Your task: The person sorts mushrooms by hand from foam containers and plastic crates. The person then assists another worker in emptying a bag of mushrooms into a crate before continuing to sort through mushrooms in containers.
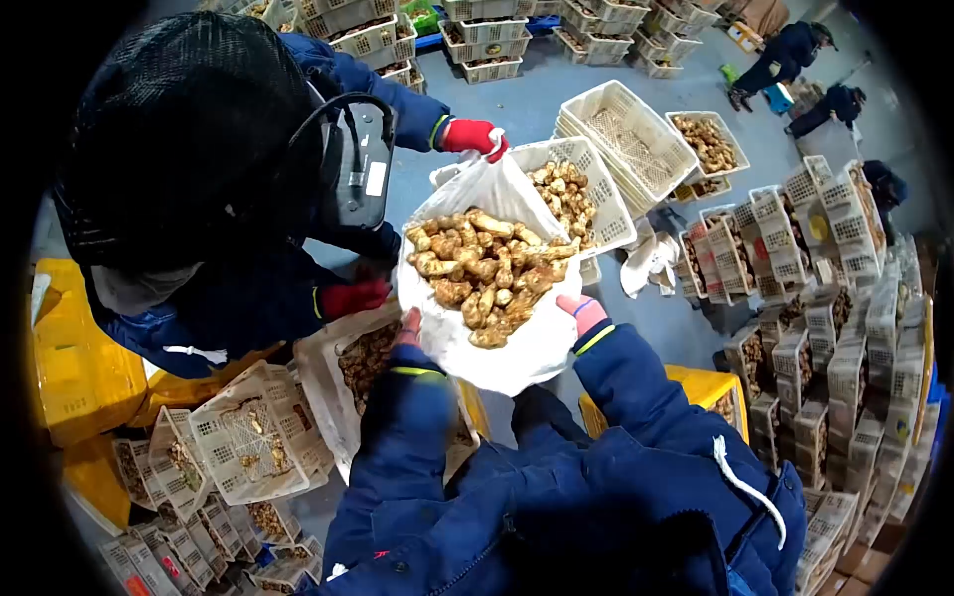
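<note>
A white sheet or bag (507, 368) cradles a heap of brown-and-cream mushrooms (487, 263) in front of me. My left hand (409, 328) is at its near left edge, fingers partly hidden behind the sheet. On the right side my right hand (583, 313) is closed on its edge. A co-worker's red-gloved hand (474, 137) pinches the far edge, and that person's other red-gloved hand (355, 298) is left of the sheet. Just beyond, a white crate (618, 221) holds more mushrooms (566, 199).
The co-worker (189, 149) leans in at the left. Stacked empty crates (636, 139) stand beyond the filled one. Yellow boxes (89, 358) are at far left, another (706, 385) at my right. Crate stacks (835, 338) line the right; other people (785, 60) are far off.
</note>
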Motion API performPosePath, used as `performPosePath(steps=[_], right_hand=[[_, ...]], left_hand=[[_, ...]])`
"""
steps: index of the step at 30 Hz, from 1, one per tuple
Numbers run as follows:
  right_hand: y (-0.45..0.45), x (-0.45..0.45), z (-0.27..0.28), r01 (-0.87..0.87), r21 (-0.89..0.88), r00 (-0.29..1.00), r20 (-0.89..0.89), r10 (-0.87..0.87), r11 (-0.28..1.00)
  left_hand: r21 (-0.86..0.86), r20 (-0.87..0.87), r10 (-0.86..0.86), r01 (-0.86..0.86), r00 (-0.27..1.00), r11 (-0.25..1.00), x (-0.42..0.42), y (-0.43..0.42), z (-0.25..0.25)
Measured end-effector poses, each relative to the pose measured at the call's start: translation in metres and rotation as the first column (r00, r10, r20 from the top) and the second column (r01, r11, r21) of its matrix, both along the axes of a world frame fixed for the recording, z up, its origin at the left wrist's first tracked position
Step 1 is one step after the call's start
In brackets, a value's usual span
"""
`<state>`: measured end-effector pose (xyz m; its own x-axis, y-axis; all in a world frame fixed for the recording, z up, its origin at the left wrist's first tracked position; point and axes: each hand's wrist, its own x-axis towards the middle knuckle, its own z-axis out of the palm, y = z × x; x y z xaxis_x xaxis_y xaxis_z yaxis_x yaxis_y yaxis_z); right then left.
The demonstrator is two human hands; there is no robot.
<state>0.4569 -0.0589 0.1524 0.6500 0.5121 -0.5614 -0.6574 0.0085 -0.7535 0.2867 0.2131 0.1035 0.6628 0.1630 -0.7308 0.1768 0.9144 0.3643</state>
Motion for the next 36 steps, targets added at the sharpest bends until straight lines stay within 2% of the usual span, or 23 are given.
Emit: performPosePath(steps=[2, 4, 5, 6, 8, 10, 13, 14, 16, 17, 18, 19, 20, 22, 23, 25, 27, 28, 29, 32, 33, 36], right_hand=[[-0.004, 0.026, -0.011, 0.02, -0.028, 1.0, -0.023, -0.021, 0.999], [-0.008, 0.057, -0.014, 0.064, 0.038, 0.99, -0.131, -0.059, 0.997], [-0.01, 0.071, -0.015, 0.085, 0.062, 0.981, -0.178, -0.073, 0.994], [-0.012, 0.086, -0.018, 0.101, 0.086, 0.972, -0.221, -0.08, 0.991], [-0.019, 0.11, -0.021, 0.124, 0.117, 0.955, -0.282, -0.087, 0.985], [-0.034, 0.14, -0.025, 0.143, 0.148, 0.928, -0.363, -0.08, 0.979], [-0.05, 0.142, -0.009, 0.155, 0.143, 0.849, -0.526, -0.057, 0.978], [-0.047, 0.145, 0.0, 0.159, 0.093, 0.811, -0.579, -0.077, 0.983], [-0.05, 0.135, 0.02, 0.192, 0.172, 0.829, -0.556, -0.066, 0.966], [-0.056, 0.145, 0.003, 0.089, 0.285, 0.888, -0.457, 0.054, 0.955], [-0.066, 0.134, -0.013, 0.203, 0.204, 0.844, -0.533, -0.066, 0.958], [-0.069, 0.127, -0.011, 0.151, 0.242, 0.883, -0.468, -0.021, 0.958], [-0.07, 0.137, -0.006, 0.103, 0.28, 0.914, -0.406, 0.02, 0.955], [-0.071, 0.149, 0.014, 0.198, 0.256, 0.886, -0.46, -0.061, 0.946], [-0.07, 0.146, 0.029, 0.211, 0.252, 0.882, -0.465, -0.073, 0.945], [-0.077, 0.15, 0.034, 0.269, 0.201, 0.871, -0.468, -0.149, 0.942], [-0.07, 0.151, 0.073, 0.269, 0.238, 0.901, -0.403, -0.158, 0.933], [-0.067, 0.152, 0.087, 0.268, 0.257, 0.916, -0.367, -0.163, 0.928], [-0.069, 0.157, 0.086, 0.234, 0.283, 0.935, -0.328, -0.136, 0.93], [-0.069, 0.163, 0.085, 0.269, 0.273, 0.952, -0.223, -0.211, 0.924], [-0.069, 0.162, 0.087, 0.274, 0.307, 0.941, -0.279, -0.189, 0.911], [-0.062, 0.16, 0.103, 0.259, 0.325, 0.951, -0.249, -0.182, 0.91]], left_hand=[[-0.255, 0.303, -0.033, 0.114, 0.952, 0.96, 0.015, 0.005, -0.009], [-0.161, 0.138, 0.135, -0.112, 0.981, 0.981, 0.049, -0.008, 0.016], [-0.065, 0.177, 0.085, -0.075, 0.981, 0.995, 0.061, -0.011, 0.033], [-0.077, 0.051, 0.097, -0.093, 0.994, 0.993, 0.077, -0.005, 0.025], [-0.051, 0.13, 0.037, -0.03, 0.991, 0.998, 0.096, -0.005, 0.027], [-0.029, 0.136, 0.006, -0.002, 0.991, 1.0, 0.121, -0.007, 0.029], [0.035, 0.092, 0.002, -0.006, 0.996, 0.999, 0.123, -0.01, 0.028], [0.061, 0.071, 0.002, -0.006, 0.997, 0.998, 0.122, -0.011, 0.031], [0.109, 0.034, -0.011, 0.007, 0.999, 0.994, 0.12, -0.014, 0.037], [0.13, 0.016, -0.022, 0.02, 1.0, 0.991, 0.119, -0.016, 0.045], [0.124, -0.01, -0.034, 0.035, 0.999, 0.992, 0.111, -0.018, 0.053], [0.108, -0.071, -0.045, 0.053, 0.996, 0.993, 0.107, -0.023, 0.077], [-0.097, 0.099, -0.035, 0.045, 0.994, 0.994, 0.115, -0.029, 0.093], [-0.032, 0.058, -0.009, 0.011, 0.998, 0.999, 0.127, -0.035, 0.118], [-0.067, 0.137, 0.035, -0.026, 0.99, 0.997, 0.126, -0.044, 0.145], [-0.118, 0.202, 0.061, -0.037, 0.978, 0.992, 0.128, -0.05, 0.168], [-0.144, 0.232, 0.061, -0.028, 0.971, 0.989, 0.131, -0.049, 0.189], [-0.197, 0.239, 0.082, -0.034, 0.968, 0.98, 0.132, -0.045, 0.192], [-0.164, 0.255, 0.07, -0.028, 0.964, 0.986, 0.132, -0.045, 0.197], [-0.114, 0.282, 0.08, -0.049, 0.956, 0.992, 0.132, -0.05, 0.216], [-0.103, 0.287, 0.089, -0.061, 0.954, 0.993, 0.132, -0.05, 0.218], [-0.195, 0.31, 0.126, -0.067, 0.942, 0.978, 0.128, -0.049, 0.216]])
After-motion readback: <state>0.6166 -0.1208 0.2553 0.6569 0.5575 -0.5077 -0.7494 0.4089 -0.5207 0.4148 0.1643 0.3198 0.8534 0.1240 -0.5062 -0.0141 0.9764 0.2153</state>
